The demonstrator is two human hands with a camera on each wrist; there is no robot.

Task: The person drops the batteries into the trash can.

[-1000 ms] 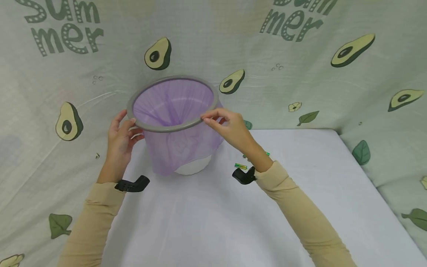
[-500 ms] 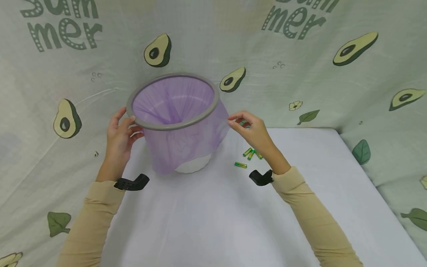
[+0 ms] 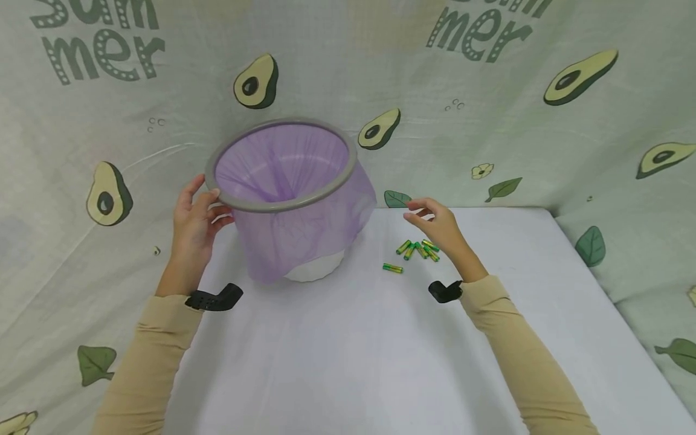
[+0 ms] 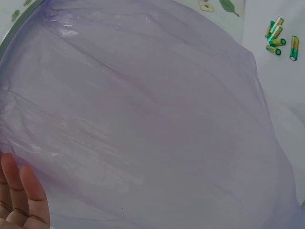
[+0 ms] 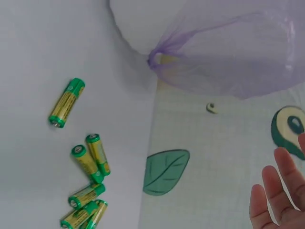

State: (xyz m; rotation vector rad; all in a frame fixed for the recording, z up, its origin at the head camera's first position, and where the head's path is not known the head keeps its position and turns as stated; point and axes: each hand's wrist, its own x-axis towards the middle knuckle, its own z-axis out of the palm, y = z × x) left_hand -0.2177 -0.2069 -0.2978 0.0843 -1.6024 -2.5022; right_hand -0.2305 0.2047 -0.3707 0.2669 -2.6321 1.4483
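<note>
A white trash can (image 3: 315, 269) stands at the back left of the table, lined with a sheer purple trash bag (image 3: 304, 241). The bag's edge hangs down outside, below a grey ring (image 3: 272, 207) round the top. With thumb and fingers, my left hand (image 3: 193, 232) holds this ring at its left side. To the right of the can, my right hand (image 3: 440, 226) is in the air above several green-and-gold batteries (image 3: 418, 249), its fingers loosely bent and nothing between them. In the right wrist view the bag (image 5: 228, 62) shows a gathered knot against the can.
One battery (image 3: 393, 268) lies a little apart from the cluster, nearer the can. The white table (image 3: 337, 362) meets a hanging cloth (image 3: 489, 121) printed with avocados behind and at the right. A black wrist camera (image 3: 444, 292) sits on each wrist.
My right hand has let go of the ring and bag at the can's right side and moved right, uncovering the batteries. The bag's edge there now bulges outward. My left hand stays put.
</note>
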